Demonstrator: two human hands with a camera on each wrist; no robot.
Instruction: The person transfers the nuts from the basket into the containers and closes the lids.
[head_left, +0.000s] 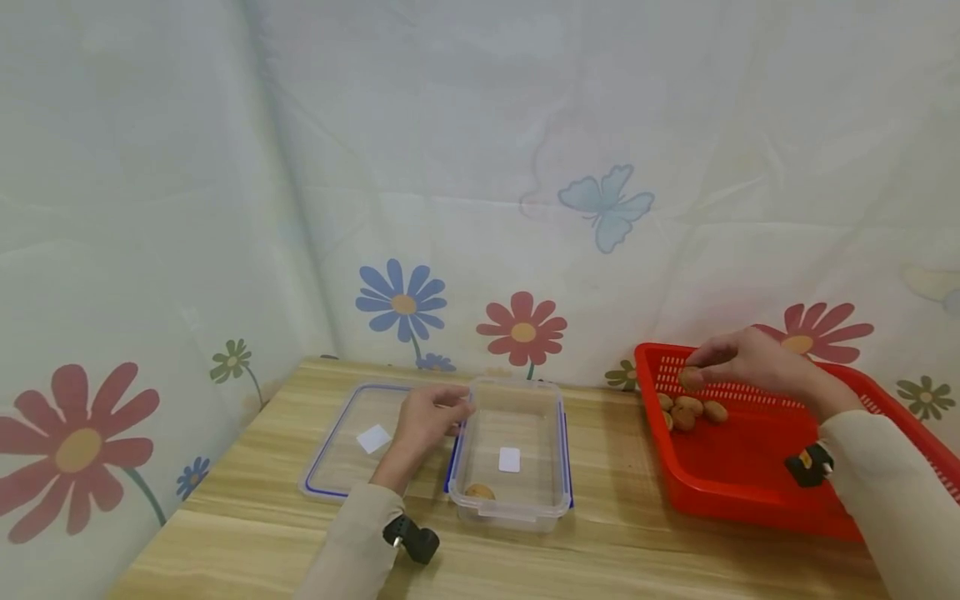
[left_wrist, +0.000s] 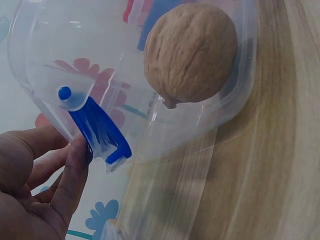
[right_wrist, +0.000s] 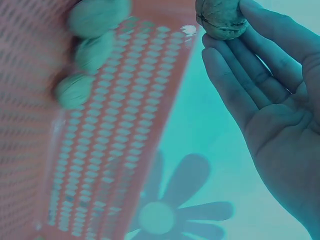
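Observation:
My right hand (head_left: 757, 362) pinches a walnut (right_wrist: 222, 20) between thumb and fingertips, raised over the far left part of a red plastic basket (head_left: 742, 496). Below it, several walnuts (head_left: 684, 415) lie bunched in the basket's left corner. My left hand (head_left: 427, 419) holds the left rim of a clear plastic food container (head_left: 517, 417), thumb and fingers at its wall. In the left wrist view those fingers are beside a blue latch (left_wrist: 102, 130) that hangs unfastened. One walnut (left_wrist: 192, 52) lies inside the container, in its near left corner.
A clear lid (head_left: 333, 458) with a blue seal and a white label lies left of the container, partly behind my left hand. Everything stands on a wood-grain table (head_left: 600, 550). A flower-printed cloth (head_left: 450, 125) hangs behind and along the left.

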